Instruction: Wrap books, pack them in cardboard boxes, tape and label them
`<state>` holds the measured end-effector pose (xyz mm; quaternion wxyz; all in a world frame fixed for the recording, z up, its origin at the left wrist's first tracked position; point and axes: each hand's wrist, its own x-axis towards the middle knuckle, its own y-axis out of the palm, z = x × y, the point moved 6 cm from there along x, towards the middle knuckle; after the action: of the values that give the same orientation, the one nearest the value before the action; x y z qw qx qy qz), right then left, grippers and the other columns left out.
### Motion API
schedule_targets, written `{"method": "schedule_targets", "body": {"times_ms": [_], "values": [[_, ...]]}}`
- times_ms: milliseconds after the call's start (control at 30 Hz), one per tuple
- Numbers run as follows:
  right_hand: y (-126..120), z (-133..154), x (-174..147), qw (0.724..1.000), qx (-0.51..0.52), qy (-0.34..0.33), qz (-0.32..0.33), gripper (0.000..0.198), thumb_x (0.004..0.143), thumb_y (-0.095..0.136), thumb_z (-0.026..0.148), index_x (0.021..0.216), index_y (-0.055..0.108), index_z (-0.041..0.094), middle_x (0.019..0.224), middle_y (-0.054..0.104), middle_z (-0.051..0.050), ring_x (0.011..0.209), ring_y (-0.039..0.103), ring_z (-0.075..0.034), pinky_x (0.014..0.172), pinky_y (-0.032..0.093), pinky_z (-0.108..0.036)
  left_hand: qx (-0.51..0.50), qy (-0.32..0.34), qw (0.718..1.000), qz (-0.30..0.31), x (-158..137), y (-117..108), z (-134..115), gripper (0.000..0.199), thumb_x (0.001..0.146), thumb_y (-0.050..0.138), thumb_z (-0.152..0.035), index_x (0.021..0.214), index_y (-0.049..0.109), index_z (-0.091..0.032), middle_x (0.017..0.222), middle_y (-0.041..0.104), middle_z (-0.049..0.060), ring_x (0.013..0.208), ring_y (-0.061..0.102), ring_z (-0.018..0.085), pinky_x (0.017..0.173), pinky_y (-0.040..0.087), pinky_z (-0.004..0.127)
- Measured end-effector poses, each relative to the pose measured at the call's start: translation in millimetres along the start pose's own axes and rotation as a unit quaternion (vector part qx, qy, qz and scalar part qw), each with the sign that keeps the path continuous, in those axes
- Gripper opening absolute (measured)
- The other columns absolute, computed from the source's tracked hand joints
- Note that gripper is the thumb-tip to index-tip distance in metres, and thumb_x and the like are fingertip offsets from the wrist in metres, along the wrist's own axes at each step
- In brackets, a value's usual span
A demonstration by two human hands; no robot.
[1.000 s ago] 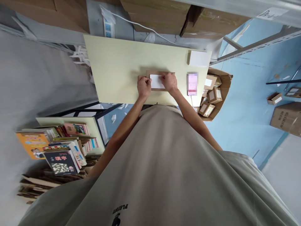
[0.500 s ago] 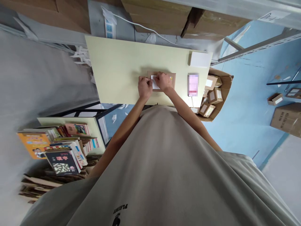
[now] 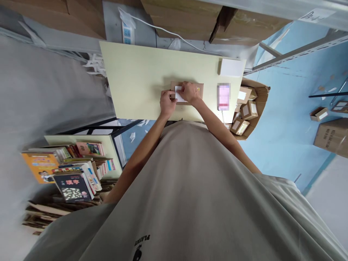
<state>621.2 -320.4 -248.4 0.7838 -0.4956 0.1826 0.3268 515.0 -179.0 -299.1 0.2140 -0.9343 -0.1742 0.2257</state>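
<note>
A small flat cardboard box (image 3: pixel 201 92) lies on the pale yellow table, close to its front edge. On top of the box is a white paper label (image 3: pixel 178 95), partly covered by fingers. My left hand (image 3: pixel 168 103) is closed at the box's left end, its thumb and forefinger around the edge beside the label. Across the label rests my right hand (image 3: pixel 191 93), with curled fingers pressed together on the paper; the exact grip of its fingertips is hidden. A bit of yellow print shows to the right of that hand.
A phone (image 3: pixel 223 97) with a cable lies right of the box, below a white stack (image 3: pixel 231 67). An open carton (image 3: pixel 259 108) of small boxes stands against the table's right side. Books (image 3: pixel 74 186) are piled at lower left. A shelf with large cartons (image 3: pixel 182 18) runs behind.
My left fingers have loosened from a pinch at the label's left edge and spread slightly around the box's end. My right hand stays on the label, almost still.
</note>
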Motion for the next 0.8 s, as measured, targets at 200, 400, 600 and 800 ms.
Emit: {"method": "schedule_targets", "body": {"times_ms": [200,400,600,800], "values": [[-5,10,-9,0.999,-0.016,0.030,-0.017,0.040,0.124,0.059,0.045,0.129,0.079,0.011,0.137,0.084,-0.022,0.136,0.079,-0.039,0.121,0.062,-0.057,-0.103,-0.091,0.990,-0.023,-1,0,2,0.046,0.070,0.079,0.003,0.109,0.075,-0.021,0.125,0.077,0.008,0.108,0.077,0.022,0.105,0.065,0.038],[1,17,-18,0.999,-0.027,0.018,0.003,0.042,0.111,0.080,0.036,0.145,0.072,0.011,0.145,0.081,-0.024,0.143,0.076,-0.042,0.124,0.061,-0.058,-0.217,-0.166,0.962,-0.023,-3,1,7,0.051,0.065,0.083,0.003,0.109,0.070,-0.021,0.101,0.079,0.003,0.100,0.079,0.021,0.092,0.063,0.032],[-1,5,-8,0.999,0.035,0.025,0.019,0.021,0.109,0.080,0.037,0.115,0.083,0.017,0.118,0.088,-0.015,0.126,0.083,-0.037,0.118,0.065,-0.054,-0.226,-0.160,0.961,-0.016,-2,0,11,0.051,0.065,0.084,-0.002,0.109,0.071,-0.023,0.104,0.081,0.004,0.107,0.081,0.023,0.095,0.065,0.033],[0,4,-11,0.996,0.032,0.066,-0.049,0.038,0.118,0.062,0.050,0.111,0.084,0.020,0.115,0.087,-0.018,0.125,0.081,-0.039,0.117,0.063,-0.056,-0.219,-0.150,0.964,-0.025,-2,2,13,0.055,0.065,0.081,0.000,0.112,0.068,-0.024,0.123,0.081,0.007,0.118,0.079,0.024,0.103,0.066,0.035]]}}
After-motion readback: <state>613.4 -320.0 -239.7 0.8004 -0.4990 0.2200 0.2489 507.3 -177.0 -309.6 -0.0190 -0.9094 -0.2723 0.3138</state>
